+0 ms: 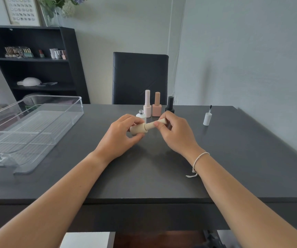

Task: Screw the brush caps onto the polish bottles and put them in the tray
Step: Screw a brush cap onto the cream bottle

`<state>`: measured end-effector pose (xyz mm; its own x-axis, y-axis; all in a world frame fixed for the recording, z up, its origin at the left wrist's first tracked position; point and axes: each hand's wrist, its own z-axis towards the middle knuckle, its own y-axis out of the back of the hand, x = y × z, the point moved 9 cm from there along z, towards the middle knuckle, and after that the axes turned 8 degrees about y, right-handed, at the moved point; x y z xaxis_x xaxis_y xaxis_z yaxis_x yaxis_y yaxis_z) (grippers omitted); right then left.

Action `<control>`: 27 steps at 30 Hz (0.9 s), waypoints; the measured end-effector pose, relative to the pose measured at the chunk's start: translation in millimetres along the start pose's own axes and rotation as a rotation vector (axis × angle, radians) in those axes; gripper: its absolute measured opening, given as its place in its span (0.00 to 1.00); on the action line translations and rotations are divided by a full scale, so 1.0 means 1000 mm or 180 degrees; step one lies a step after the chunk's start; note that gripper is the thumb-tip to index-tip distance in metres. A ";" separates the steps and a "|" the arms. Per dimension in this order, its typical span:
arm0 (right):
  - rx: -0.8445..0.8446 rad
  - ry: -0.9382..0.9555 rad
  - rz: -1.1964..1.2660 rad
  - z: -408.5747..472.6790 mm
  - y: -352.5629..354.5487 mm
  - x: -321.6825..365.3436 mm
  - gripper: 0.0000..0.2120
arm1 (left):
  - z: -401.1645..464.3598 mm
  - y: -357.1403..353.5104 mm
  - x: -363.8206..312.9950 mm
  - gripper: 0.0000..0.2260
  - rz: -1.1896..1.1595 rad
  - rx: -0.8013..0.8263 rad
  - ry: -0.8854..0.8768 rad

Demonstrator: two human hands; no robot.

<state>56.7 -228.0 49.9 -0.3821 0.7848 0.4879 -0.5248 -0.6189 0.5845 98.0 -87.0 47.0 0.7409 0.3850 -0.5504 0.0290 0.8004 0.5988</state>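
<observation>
Dark table [144, 176], clear tray [31, 133], three capped bottles [156, 104], open bottle [141, 114], upturned brush cap [207, 119]

Small nail salon or home manicure station.
Dark table [162, 176] against a plain wall, black chair [139, 77] on the client side. Black shelf unit [69, 56] holds rows of polish bottles [57, 53], a white nail lamp [30, 81] lower down; framed nail-tip sample chart [21, 10] and flower vase [54, 9] on top. More polish bottles on the table.
</observation>
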 end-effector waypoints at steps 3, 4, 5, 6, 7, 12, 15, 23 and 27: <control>-0.0014 -0.0014 0.0051 0.000 0.000 0.000 0.09 | 0.001 -0.001 0.002 0.12 -0.0034 0.0022 0.0029; -0.0026 -0.0016 0.0079 0.000 0.000 0.000 0.09 | 0.001 -0.001 0.003 0.12 -0.0059 0.0038 0.0039; -0.0045 -0.0014 0.0112 0.000 0.000 0.001 0.08 | 0.001 -0.002 0.004 0.12 -0.0084 0.0062 0.0054; -0.0074 -0.0014 0.0149 0.000 0.001 0.001 0.08 | 0.001 -0.002 0.006 0.13 -0.0111 0.0091 0.0089; -0.0119 -0.0025 0.0195 0.001 0.002 0.000 0.08 | 0.001 -0.002 0.010 0.14 -0.0140 0.0112 0.0165; -0.0436 -0.0167 0.0520 0.005 0.014 -0.008 0.08 | 0.003 0.012 0.041 0.10 -0.0033 -0.0094 0.0784; -0.0379 -0.0203 0.0594 0.015 0.019 -0.007 0.08 | 0.003 0.010 0.066 0.10 0.0482 0.0063 0.1235; 0.0142 -0.0045 0.0317 0.082 0.019 0.018 0.06 | 0.002 0.000 0.070 0.10 0.0866 0.0330 0.1343; 0.0367 0.0006 0.0136 0.117 0.001 0.023 0.07 | 0.001 0.001 0.069 0.11 0.0855 0.0272 0.1354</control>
<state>136.4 -213.9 137.5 -0.4036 0.7577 0.5128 -0.4172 -0.6513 0.6339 150.0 -60.2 10.2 0.3915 0.7392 -0.5479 -0.0570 0.6138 0.7874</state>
